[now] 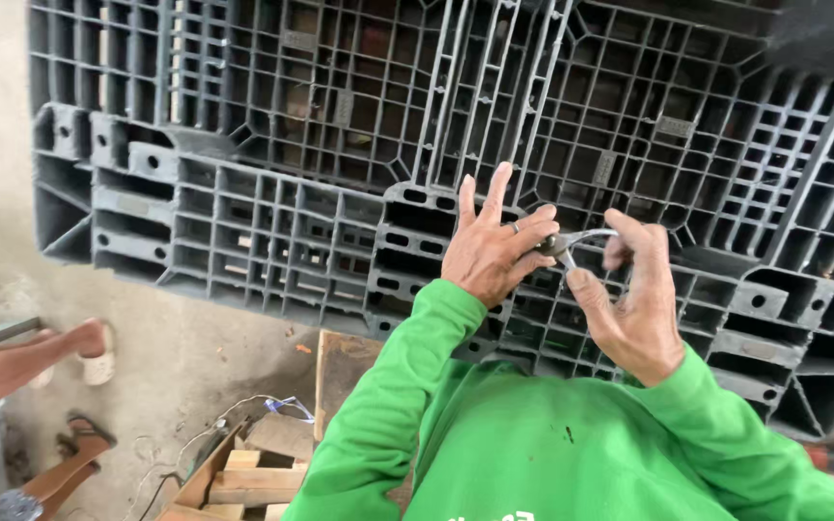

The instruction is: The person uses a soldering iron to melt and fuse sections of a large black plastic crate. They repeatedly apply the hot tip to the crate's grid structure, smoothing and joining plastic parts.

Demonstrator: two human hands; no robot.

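My left hand (pixel 491 249) is raised in front of a dark grey plastic pallet (pixel 272 174) that stands on edge. Its thumb and forefinger pinch the dark end of a small thin metal piece (pixel 571 241); the other fingers are spread. My right hand (pixel 634 299) holds the other end of the same bent, wire-like piece between thumb and fingers. Both arms wear bright green sleeves (pixel 407 386). What exactly the metal piece is I cannot tell.
Wooden blocks and boards (pixel 243 473) lie on the concrete floor at lower left, with a thin cable (pixel 282 405) beside them. Another person's bare leg and foot in a white sandal (pixel 79 352) reach in from the left.
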